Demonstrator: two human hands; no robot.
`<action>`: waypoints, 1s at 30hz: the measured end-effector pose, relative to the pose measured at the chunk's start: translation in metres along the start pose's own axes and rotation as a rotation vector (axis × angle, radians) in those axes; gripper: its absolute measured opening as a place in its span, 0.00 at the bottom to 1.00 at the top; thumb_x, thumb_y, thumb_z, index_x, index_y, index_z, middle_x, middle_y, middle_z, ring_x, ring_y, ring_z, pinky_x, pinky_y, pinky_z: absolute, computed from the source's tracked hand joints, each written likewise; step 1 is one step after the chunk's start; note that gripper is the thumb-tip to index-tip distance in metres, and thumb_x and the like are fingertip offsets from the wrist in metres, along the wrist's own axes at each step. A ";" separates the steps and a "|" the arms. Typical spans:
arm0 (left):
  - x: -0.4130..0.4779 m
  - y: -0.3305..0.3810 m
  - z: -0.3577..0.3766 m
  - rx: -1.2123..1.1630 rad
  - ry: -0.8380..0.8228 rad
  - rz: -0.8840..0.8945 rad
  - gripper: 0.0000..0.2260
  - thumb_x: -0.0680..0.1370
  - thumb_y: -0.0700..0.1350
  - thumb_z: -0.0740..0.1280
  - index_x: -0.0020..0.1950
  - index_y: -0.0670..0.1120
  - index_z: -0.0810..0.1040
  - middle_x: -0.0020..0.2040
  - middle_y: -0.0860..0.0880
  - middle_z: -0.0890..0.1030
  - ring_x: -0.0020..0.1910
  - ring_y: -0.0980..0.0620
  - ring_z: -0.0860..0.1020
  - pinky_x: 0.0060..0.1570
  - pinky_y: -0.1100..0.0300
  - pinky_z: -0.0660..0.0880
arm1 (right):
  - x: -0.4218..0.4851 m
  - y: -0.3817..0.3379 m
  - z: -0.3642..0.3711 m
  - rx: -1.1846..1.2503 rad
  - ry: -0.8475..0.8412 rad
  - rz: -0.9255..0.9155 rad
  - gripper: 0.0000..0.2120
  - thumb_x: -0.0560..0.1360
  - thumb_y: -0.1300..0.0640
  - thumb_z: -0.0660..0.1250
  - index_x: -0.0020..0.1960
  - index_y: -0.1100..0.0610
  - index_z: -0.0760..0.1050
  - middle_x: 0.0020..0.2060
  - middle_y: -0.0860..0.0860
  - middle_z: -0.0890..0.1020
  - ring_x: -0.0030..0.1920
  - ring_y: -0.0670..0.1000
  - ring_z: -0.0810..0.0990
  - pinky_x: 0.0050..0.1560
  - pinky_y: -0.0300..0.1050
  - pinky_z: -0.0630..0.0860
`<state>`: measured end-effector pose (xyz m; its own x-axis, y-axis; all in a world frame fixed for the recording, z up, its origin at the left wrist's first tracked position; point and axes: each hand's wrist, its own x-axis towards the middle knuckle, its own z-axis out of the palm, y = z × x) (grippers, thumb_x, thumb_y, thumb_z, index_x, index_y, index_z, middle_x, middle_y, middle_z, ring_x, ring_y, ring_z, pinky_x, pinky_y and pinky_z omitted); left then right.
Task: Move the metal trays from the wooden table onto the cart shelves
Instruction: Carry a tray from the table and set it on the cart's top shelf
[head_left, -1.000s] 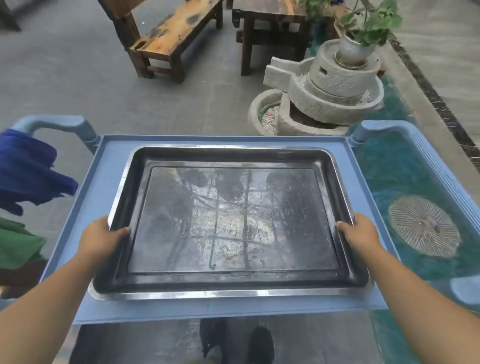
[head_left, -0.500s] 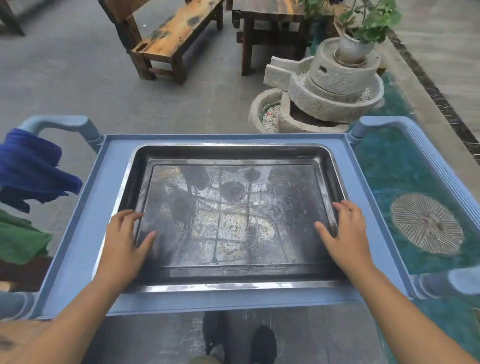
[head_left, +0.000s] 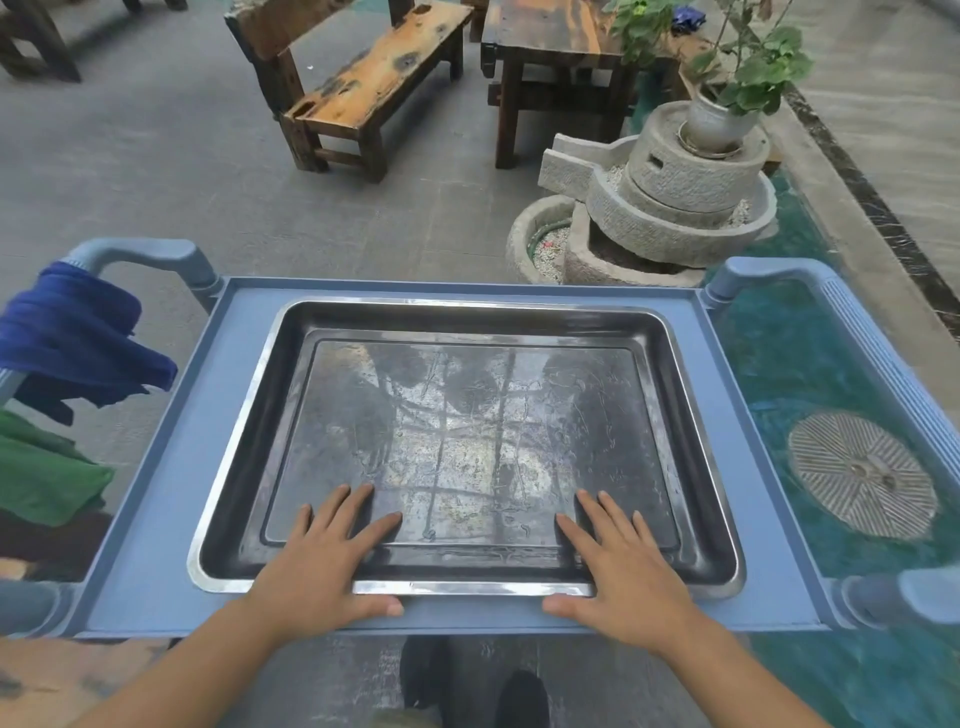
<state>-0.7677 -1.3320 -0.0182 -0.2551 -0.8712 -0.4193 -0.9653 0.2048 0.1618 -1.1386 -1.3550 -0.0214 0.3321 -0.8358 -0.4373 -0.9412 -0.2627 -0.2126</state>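
A large dark metal tray (head_left: 467, 415) with a shiny rim lies flat on the top shelf of the blue plastic cart (head_left: 156, 519). My left hand (head_left: 322, 566) rests flat over the tray's near edge on the left, fingers spread on the tray floor and thumb on the cart shelf. On the right of that same edge my right hand (head_left: 623, 571) lies the same way, palm down, fingers apart. Neither hand grips anything.
A blue cloth (head_left: 72, 338) and a green cloth (head_left: 41, 473) hang on the cart's left handle. Beyond the cart stand a wooden bench (head_left: 374, 78), a wooden table (head_left: 550, 41), and a stone mill with a potted plant (head_left: 691, 171). A pond (head_left: 810, 415) lies to the right.
Both hands let go of the tray's side rims and slid to its near edge, now lying flat. The tray sits further onto the cart shelf.
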 end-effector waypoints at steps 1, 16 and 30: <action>-0.001 0.002 0.000 0.021 0.012 -0.009 0.47 0.62 0.84 0.48 0.78 0.65 0.47 0.80 0.51 0.39 0.79 0.46 0.37 0.76 0.39 0.44 | 0.000 0.000 0.001 -0.017 -0.013 -0.007 0.55 0.59 0.14 0.44 0.79 0.41 0.42 0.78 0.45 0.35 0.76 0.49 0.29 0.76 0.60 0.37; -0.009 0.025 0.014 -0.024 0.076 -0.161 0.48 0.62 0.84 0.43 0.78 0.64 0.47 0.80 0.52 0.37 0.79 0.46 0.38 0.75 0.41 0.45 | 0.026 0.016 -0.019 -0.081 0.068 -0.096 0.55 0.57 0.13 0.45 0.78 0.40 0.49 0.79 0.42 0.41 0.78 0.46 0.36 0.78 0.52 0.40; -0.016 0.048 0.026 -0.045 0.081 -0.260 0.48 0.63 0.83 0.40 0.79 0.62 0.46 0.81 0.48 0.39 0.79 0.44 0.39 0.76 0.40 0.48 | 0.047 0.030 -0.034 -0.096 0.045 -0.197 0.54 0.57 0.14 0.50 0.78 0.38 0.52 0.79 0.40 0.45 0.78 0.43 0.39 0.78 0.52 0.43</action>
<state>-0.8116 -1.2965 -0.0270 0.0077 -0.9253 -0.3792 -0.9940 -0.0484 0.0981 -1.1538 -1.4190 -0.0186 0.5089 -0.7840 -0.3556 -0.8608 -0.4656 -0.2053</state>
